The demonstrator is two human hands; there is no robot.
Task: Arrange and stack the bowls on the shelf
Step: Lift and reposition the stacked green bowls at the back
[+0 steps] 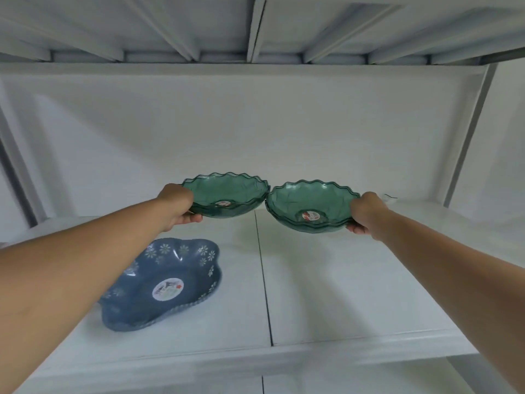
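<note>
Two small stacks of clear green bowls with wavy rims hang above the white shelf [341, 294], side by side with their rims touching. My left hand [179, 206] grips the left green stack [227, 191] by its left rim. My right hand [366, 214] grips the right green stack [309, 203] by its right rim. Each stack has a round sticker in the bottom of its top bowl. A blue flower-shaped bowl [167, 282] with white daisy prints and a round label lies on the shelf at the front left, under my left forearm.
The shelf has a seam [264, 280] running front to back down its middle. A white back wall closes the rear, and the underside of the upper shelf [255, 29] is overhead. Grey uprights stand at the right [468, 137] and left edges.
</note>
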